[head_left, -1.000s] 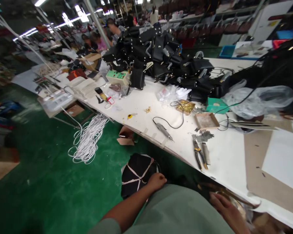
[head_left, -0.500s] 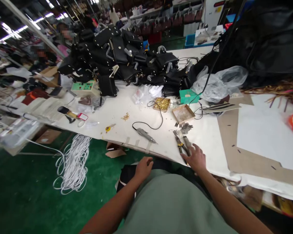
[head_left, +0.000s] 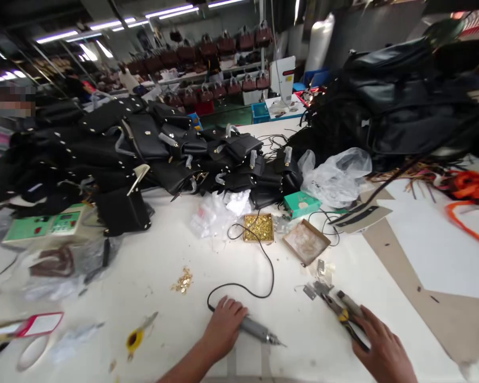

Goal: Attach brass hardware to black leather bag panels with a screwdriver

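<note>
My left hand (head_left: 224, 329) is closed over the rear of a grey electric screwdriver (head_left: 257, 331). Its pointed bit sticks out to the right, and a black cord leads off its back end. At the right, my right hand (head_left: 383, 346) rests with fingers apart over the handles of yellow-and-black pliers (head_left: 344, 316) and a grey-handled tool (head_left: 349, 304). The fingers partly cover both tools. Small metal plates (head_left: 310, 291) lie just beyond the jaws. A box of gold-coloured hardware (head_left: 258, 229) and a shallow, open cardboard box (head_left: 306, 242) stand farther back.
Black bags (head_left: 147, 135) are heaped along the back. A green-topped control box (head_left: 48, 226) stands at left. Loose gold pieces (head_left: 182, 280) and a yellow-handled tool (head_left: 134, 339) lie left of my hands. Clear plastic (head_left: 341, 178) and white sheets (head_left: 443, 244) lie at right.
My left hand has moved from my lap up onto the electric screwdriver. My right hand stays by the pliers. The view has tilted up and come closer to the table.
</note>
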A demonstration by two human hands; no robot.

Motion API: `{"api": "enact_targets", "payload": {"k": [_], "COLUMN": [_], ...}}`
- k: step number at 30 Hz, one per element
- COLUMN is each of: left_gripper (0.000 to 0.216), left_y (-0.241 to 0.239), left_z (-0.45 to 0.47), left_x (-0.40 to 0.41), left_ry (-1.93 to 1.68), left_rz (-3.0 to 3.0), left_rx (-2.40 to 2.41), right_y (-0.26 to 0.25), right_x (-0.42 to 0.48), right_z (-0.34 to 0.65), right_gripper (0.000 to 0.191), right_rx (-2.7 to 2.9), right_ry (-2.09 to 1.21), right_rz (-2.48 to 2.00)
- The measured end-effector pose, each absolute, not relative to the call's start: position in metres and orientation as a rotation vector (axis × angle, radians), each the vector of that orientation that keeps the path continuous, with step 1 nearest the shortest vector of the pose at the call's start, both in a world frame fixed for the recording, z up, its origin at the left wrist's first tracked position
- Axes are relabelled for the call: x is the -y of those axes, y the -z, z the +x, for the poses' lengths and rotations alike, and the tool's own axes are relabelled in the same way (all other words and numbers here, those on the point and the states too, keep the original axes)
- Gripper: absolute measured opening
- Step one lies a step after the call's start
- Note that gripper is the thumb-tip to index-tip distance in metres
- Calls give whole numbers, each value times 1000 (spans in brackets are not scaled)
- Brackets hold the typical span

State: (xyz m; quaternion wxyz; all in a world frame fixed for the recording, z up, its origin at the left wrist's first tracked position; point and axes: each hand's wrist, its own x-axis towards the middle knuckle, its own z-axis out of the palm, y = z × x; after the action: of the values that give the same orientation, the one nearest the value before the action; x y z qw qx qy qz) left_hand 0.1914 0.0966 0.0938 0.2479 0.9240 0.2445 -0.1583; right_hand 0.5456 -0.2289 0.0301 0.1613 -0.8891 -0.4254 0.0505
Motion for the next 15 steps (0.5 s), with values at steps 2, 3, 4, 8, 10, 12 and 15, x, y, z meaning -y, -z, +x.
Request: {"api": "enact_targets", "payload": {"k": [2,3,4,8,10,12,15], "left_gripper": [54,55,58,67,65,61,58], "left_y": [-88,-83,-77,-50,-39,-32,-29], "left_z": [186,183,180,168,164,161,157], "left_x": [-112,-119,-125,-151,-163,-168,-152], "left_ry": [394,356,315,149,29,-141,-356], "left_rz": [2507,2505,2508,2566,2631,2700,2763], "left_rx": [-606,-621,-663,-939,-1042,-1114,-1058], "right_y": [-29,-30,-33,-63,-89,-116,-149], "right_x": [229,228,225,166,99,12,-121], "right_z": [545,544,542,533,537,553,596], "right_gripper": [40,40,41,45,42,43,45], "right_rx": [1130,1104,1089,1182,1242,1268,1206], "right_ry": [-148,-147,-142,-98,-62,16,125], "right_rz": [-2554,-2559,-2562,-2455,-2353,-2238,-2159]}}
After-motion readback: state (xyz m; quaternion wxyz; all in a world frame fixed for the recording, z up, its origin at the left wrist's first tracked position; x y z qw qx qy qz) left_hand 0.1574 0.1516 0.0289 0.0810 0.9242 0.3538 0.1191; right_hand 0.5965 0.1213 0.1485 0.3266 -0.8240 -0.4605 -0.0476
